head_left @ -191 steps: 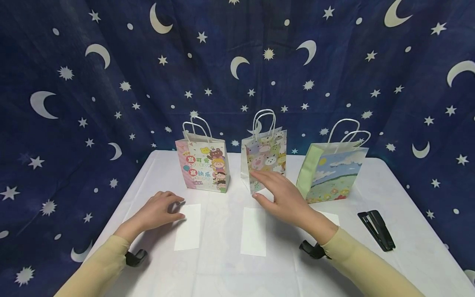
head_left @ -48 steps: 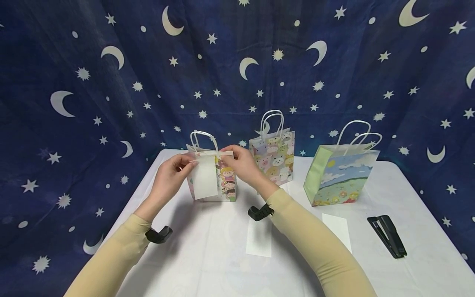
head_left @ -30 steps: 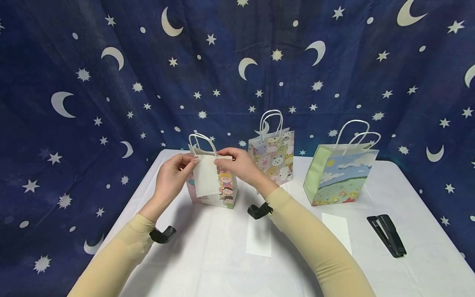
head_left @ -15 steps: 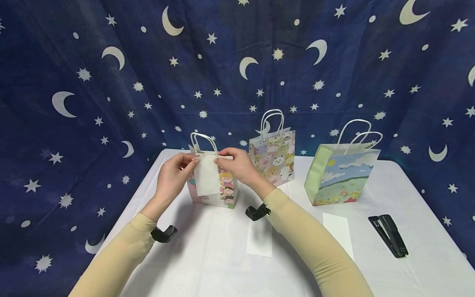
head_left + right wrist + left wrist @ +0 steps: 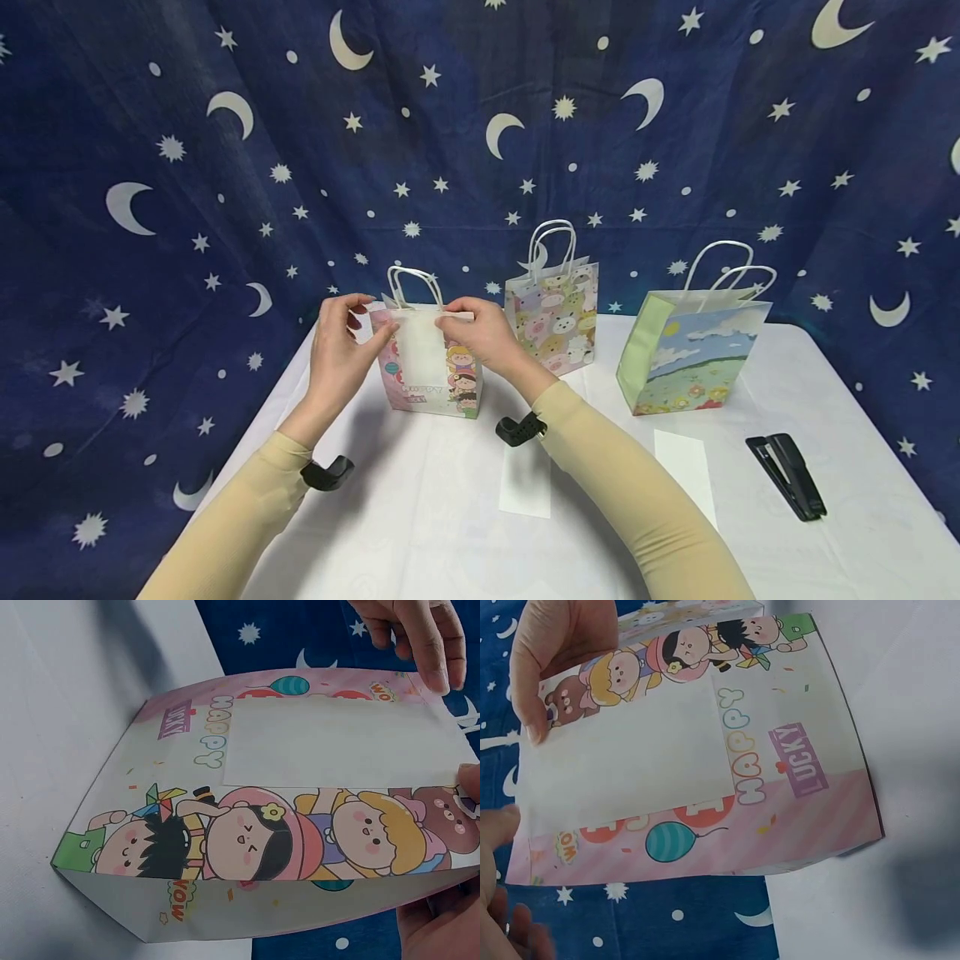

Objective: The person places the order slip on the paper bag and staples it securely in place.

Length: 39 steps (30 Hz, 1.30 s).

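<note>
A pink-and-white paper gift bag [image 5: 465, 387] with cartoon children stands upright at the left of the table, its white handles up. Flat against its front, reaching the top edge, lies a blank white paper slip [image 5: 422, 354]. My right hand [image 5: 486, 333] pinches the slip and bag rim at the upper right, thumb in front, fingers behind. At the upper left corner, my left hand [image 5: 337, 346] has its thumb near the rim and its fingers spread away from the bag; the right wrist view shows this hand [image 5: 424, 637] holding nothing.
An animal-print gift bag [image 5: 555, 321] stands at the back middle, a green landscape-print one [image 5: 693, 354] to its right. Two more paper slips [image 5: 525, 487] lie on the white table [image 5: 420, 500]. A black stapler [image 5: 786, 477] lies at the right. A starry curtain hangs behind.
Both hands have brought the left slip from the table to the bag's front. In the last half second my left fingers have let go and spread; my right hand stays put.
</note>
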### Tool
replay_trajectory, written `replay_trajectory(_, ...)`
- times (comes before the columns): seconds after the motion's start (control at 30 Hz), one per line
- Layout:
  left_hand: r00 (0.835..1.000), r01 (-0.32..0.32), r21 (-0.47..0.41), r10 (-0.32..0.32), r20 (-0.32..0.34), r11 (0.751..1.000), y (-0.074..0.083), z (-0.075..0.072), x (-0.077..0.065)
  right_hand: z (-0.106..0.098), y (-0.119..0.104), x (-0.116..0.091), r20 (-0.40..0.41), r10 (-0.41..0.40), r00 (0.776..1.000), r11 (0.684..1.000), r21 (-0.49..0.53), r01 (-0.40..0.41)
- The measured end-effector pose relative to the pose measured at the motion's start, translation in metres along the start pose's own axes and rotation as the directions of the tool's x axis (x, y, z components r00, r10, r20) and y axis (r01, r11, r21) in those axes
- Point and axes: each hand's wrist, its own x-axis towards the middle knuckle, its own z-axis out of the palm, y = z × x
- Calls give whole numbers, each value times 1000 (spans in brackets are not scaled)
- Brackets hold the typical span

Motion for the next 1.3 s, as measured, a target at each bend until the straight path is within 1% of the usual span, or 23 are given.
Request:
replay_trajectory(0.07, 1000, -11, -41, 12, 22, 999, -3, 0, 2, 0, 0, 0, -6, -4, 1000, 1000, -11, 4)
replay_trajectory(0.1, 999, -4, -69, 7, 47, 998, -5, 0, 3, -1, 0, 0, -7, -6, 1000, 1000, -15, 6)
replay_trajectory(0.17, 993, 35, -128, -20, 119, 991, -9, 0, 6, -1, -1, 0, -3, -8, 1000, 1000, -15, 8)
replay_trajectory(0.2, 987, 54, -157, -29, 158, 986, -13, 0, 8, -1, -1, -1, -1, -10, 1000, 1000, -14, 10)
replay_trajectory(0.23, 978, 86, -186, -47, 205, 979, -14, 0, 10, -2, -1, -1, 2, -11, 1000, 1000, -16, 11)
replay_trajectory(0.27, 965, 122, -211, -66, 253, 970, -12, -1, 12, -2, -1, -1, 5, -10, 1000, 1000, -20, 11)
replay_trajectory(0.33, 934, 195, -267, -96, 345, 944, -16, -1, 17, -3, -1, -1, 15, -12, 1000, 1000, -16, 12)
replay_trajectory(0.4, 900, 264, -319, -113, 422, 910, -19, 0, 22, -4, -1, -1, 27, -11, 1000, 1000, -7, 12)
replay_trajectory(0.47, 863, 338, -363, -132, 487, 868, -22, 1, 27, -5, -1, -2, 41, -8, 999, 1000, 5, 7)
replay_trajectory(0.5, 849, 366, -387, -134, 511, 847, -27, 4, 28, -5, -1, -2, 48, -6, 999, 1000, 14, 5)
replay_trajectory(0.53, 838, 390, -402, -138, 528, 829, -29, 5, 29, -6, -1, -2, 53, -2, 999, 1000, 21, 1)
replay_trajectory(0.6, 823, 416, -416, -140, 551, 809, -30, 7, 30, -6, -1, -3, 61, 5, 998, 1000, 28, -6)
replay_trajectory(0.67, 818, 427, -421, -143, 558, 800, -30, 10, 30, -7, -1, -3, 66, 10, 998, 999, 33, -12)
replay_trajectory(0.83, 816, 436, -397, -170, 552, 808, -29, 12, 29, -8, -1, -3, 60, 16, 998, 999, 33, -18)
replay_trajectory(1.03, 806, 457, -389, -187, 562, 800, -31, 12, 29, -10, 1, -3, 51, 10, 999, 1000, 24, -11)
replay_trajectory(1.27, 808, 470, -387, -209, 551, 794, -31, 13, 27, -8, 2, -3, 46, 1, 999, 1000, 12, -1)
replay_trajectory(1.3, 808, 472, -391, -211, 549, 790, -30, 13, 27, -8, 2, -3, 45, 1, 999, 1000, 8, -1)
